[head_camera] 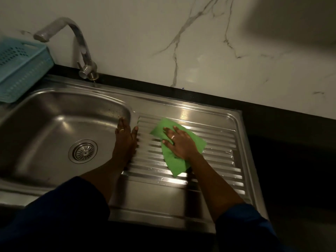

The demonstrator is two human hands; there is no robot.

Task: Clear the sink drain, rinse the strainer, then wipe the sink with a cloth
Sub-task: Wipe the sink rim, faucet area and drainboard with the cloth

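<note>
A green cloth (194, 139) lies spread on the ribbed drainboard (218, 142) of the steel sink. My right hand (179, 143) presses flat on the cloth with fingers spread. My left hand (125, 138) rests with straight fingers on the ridge between the basin (45, 124) and the drainboard. The round strainer (83, 151) sits in the drain at the bottom of the basin. The drainboard shows wet patches near the cloth.
A curved chrome tap (80, 44) stands behind the basin with its spout turned left. A light blue plastic basket (20, 70) sits at the sink's far left. A marble wall runs behind, and a dark counter (281, 124) lies to the right.
</note>
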